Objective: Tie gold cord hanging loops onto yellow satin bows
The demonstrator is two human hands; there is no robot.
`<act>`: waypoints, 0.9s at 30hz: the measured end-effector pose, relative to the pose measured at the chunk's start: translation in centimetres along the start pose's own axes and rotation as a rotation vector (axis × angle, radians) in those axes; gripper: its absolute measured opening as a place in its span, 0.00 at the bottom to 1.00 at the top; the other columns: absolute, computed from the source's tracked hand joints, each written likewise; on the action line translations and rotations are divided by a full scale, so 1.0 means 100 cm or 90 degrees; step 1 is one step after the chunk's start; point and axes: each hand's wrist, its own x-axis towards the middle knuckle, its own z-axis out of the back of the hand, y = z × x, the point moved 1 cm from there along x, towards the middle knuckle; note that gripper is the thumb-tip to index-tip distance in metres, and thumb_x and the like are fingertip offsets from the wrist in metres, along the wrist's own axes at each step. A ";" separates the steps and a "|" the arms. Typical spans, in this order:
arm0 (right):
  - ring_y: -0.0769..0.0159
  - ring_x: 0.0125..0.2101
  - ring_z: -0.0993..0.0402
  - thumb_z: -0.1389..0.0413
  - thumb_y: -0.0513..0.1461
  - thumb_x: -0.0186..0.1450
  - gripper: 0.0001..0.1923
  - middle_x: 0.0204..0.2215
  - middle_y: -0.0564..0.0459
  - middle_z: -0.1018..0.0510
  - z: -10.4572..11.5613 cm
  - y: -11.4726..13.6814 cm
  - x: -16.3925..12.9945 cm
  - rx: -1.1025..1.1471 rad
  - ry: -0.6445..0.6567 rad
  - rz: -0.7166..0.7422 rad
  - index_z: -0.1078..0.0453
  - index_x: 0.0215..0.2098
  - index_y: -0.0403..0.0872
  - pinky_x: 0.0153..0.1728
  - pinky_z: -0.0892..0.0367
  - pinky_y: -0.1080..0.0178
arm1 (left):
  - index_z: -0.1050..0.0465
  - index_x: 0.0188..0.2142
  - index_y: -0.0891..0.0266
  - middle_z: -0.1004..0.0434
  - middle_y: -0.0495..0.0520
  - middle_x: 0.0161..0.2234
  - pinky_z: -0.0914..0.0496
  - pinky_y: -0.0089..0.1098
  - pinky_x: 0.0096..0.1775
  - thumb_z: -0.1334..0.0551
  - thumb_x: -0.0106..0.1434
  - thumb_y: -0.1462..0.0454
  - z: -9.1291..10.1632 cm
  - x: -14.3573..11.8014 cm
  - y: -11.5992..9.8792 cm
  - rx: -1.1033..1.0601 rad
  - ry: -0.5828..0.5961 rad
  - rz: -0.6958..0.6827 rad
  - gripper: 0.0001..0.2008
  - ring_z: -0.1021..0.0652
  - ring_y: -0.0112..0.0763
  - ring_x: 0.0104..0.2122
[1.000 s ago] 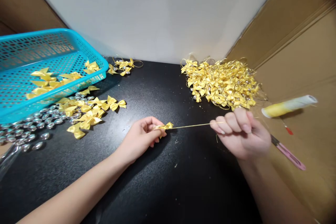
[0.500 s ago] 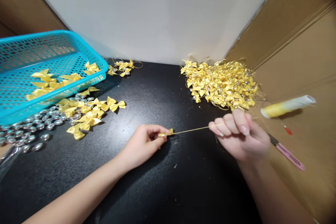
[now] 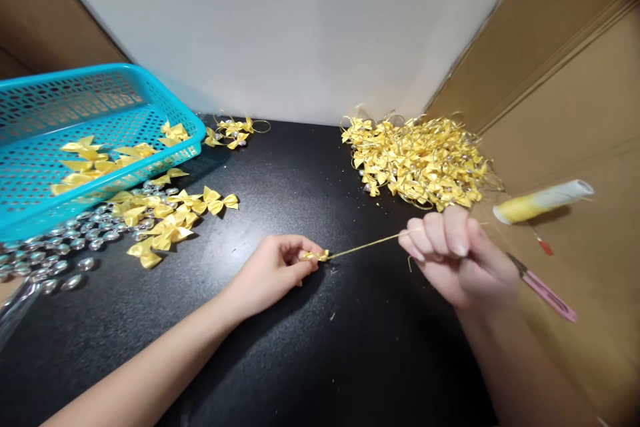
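My left hand (image 3: 275,273) pinches a yellow ribbon bow (image 3: 316,256) low over the black table, near the middle; the fingers cover much of the bow. From it a thin gold cord (image 3: 370,244) runs taut, rising a little to the right. My right hand (image 3: 455,257) is closed round the cord's far part, with a short loose end hanging below the fingers. Left of my hands lie loose yellow bows (image 3: 173,223) and silver oval beads (image 3: 95,235).
A turquoise basket (image 3: 165,159) with bows stands at the left. Finished-looking bows with cord loops form a big pile (image 3: 417,160) at back right and a small cluster (image 3: 239,130) at back left. On the right are a yellow-white tube (image 3: 543,202) and a pink-handled tool (image 3: 550,295).
Both hands keep their grips on the bow and cord. The bow shows slightly more between my left fingers, and my right hand has shifted very little. The view has moved slightly.
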 end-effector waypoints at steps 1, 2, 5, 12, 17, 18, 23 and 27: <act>0.70 0.18 0.52 0.47 0.46 0.68 0.14 0.14 0.61 0.49 0.000 -0.002 -0.001 -0.014 0.006 -0.002 0.28 0.26 0.52 0.23 0.49 0.63 | 0.24 0.36 0.66 0.25 0.51 0.26 0.38 0.24 0.23 0.37 0.56 0.59 0.001 0.000 -0.001 -0.006 0.012 -0.001 0.13 0.31 0.24 0.22; 0.70 0.18 0.51 0.47 0.46 0.68 0.11 0.13 0.61 0.47 0.000 -0.004 -0.001 -0.033 0.016 0.000 0.25 0.32 0.54 0.23 0.48 0.63 | 0.24 0.37 0.66 0.25 0.51 0.25 0.38 0.24 0.22 0.38 0.57 0.58 0.001 0.000 -0.002 -0.006 0.023 -0.004 0.14 0.32 0.24 0.21; 0.68 0.19 0.45 0.47 0.46 0.69 0.11 0.13 0.60 0.40 0.003 -0.009 -0.004 -0.108 0.055 0.027 0.23 0.44 0.60 0.27 0.45 0.62 | 0.26 0.40 0.66 0.26 0.49 0.22 0.40 0.24 0.21 0.41 0.60 0.53 0.003 0.001 -0.004 0.016 0.030 -0.009 0.18 0.34 0.23 0.18; 0.65 0.35 0.38 0.43 0.45 0.67 0.10 0.31 0.53 0.33 0.011 -0.009 -0.006 -0.201 0.073 0.091 0.22 0.45 0.61 0.35 0.40 0.60 | 0.31 0.39 0.62 0.34 0.44 0.23 0.38 0.26 0.25 0.38 0.60 0.58 0.013 -0.005 -0.007 0.098 -0.203 -0.188 0.11 0.33 0.24 0.21; 0.67 0.35 0.39 0.42 0.44 0.67 0.11 0.31 0.54 0.36 0.001 -0.006 0.000 -0.202 0.111 0.062 0.23 0.47 0.60 0.35 0.39 0.61 | 0.26 0.42 0.60 0.25 0.51 0.37 0.34 0.26 0.31 0.37 0.62 0.63 0.011 -0.014 -0.031 0.268 -0.117 -0.440 0.09 0.29 0.26 0.29; 0.68 0.35 0.38 0.42 0.44 0.67 0.11 0.31 0.54 0.35 -0.003 -0.005 0.002 -0.197 0.121 0.055 0.23 0.47 0.61 0.36 0.38 0.62 | 0.26 0.46 0.59 0.24 0.53 0.42 0.33 0.27 0.34 0.37 0.63 0.63 0.008 -0.013 -0.037 0.277 -0.053 -0.466 0.11 0.27 0.28 0.33; 0.71 0.32 0.34 0.41 0.44 0.66 0.10 0.34 0.55 0.29 -0.018 0.000 0.020 -0.136 0.103 0.047 0.23 0.45 0.64 0.34 0.34 0.64 | 0.24 0.44 0.63 0.21 0.53 0.35 0.33 0.27 0.32 0.37 0.63 0.59 -0.009 0.002 -0.063 0.200 0.123 -0.457 0.12 0.27 0.27 0.29; 0.71 0.32 0.32 0.37 0.47 0.61 0.07 0.31 0.56 0.26 -0.015 0.001 0.035 -0.117 -0.037 0.066 0.20 0.39 0.62 0.34 0.33 0.65 | 0.23 0.34 0.66 0.21 0.53 0.28 0.33 0.27 0.31 0.39 0.64 0.58 -0.007 0.013 -0.073 -0.011 0.198 -0.350 0.12 0.26 0.27 0.27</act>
